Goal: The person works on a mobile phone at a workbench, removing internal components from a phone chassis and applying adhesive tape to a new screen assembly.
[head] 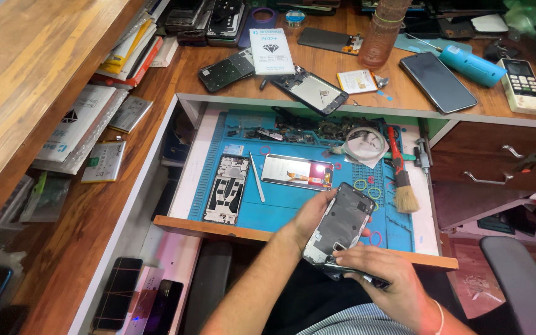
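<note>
1. My left hand (313, 214) cradles the opened phone body (339, 223) from behind and to its left; thumb and fingers are wrapped round its long edge, closed on it; the body is tilted, inner side towards me, held above the near lip of the pulled-out drawer (218, 228).

2. My right hand (384, 273) sits at the lower end of the same body; fingers are curled down over a dark flat piece (367, 277) that juts out under them; whether this is a separate panel or the bottom edge of the body, I cannot tell (fingertips hide the join).

3. State of work, as I judge it: the phone is already open, the internals exposed; a second stripped frame (226, 189) lies flat on the blue mat (293, 205), well to the left of my hands; a display panel (297, 172) with a reflective face lies beside it, just beyond my left hand; so disassembly looks done, while rejoining of the parts looks not yet done.

4. Tools untouched: a thin spudger (256, 177) lies between the frame and the panel; a red-handled brush (401, 177) lies to the right of the held body; a small pile of loose parts (317, 128) sits at the far edge of the mat.

5. On the wooden surface (317, 62) beyond the drawer: another opened handset (310, 90), a dark phone (438, 82) face up, a blue tool (471, 66); all well apart from my hands.
</note>
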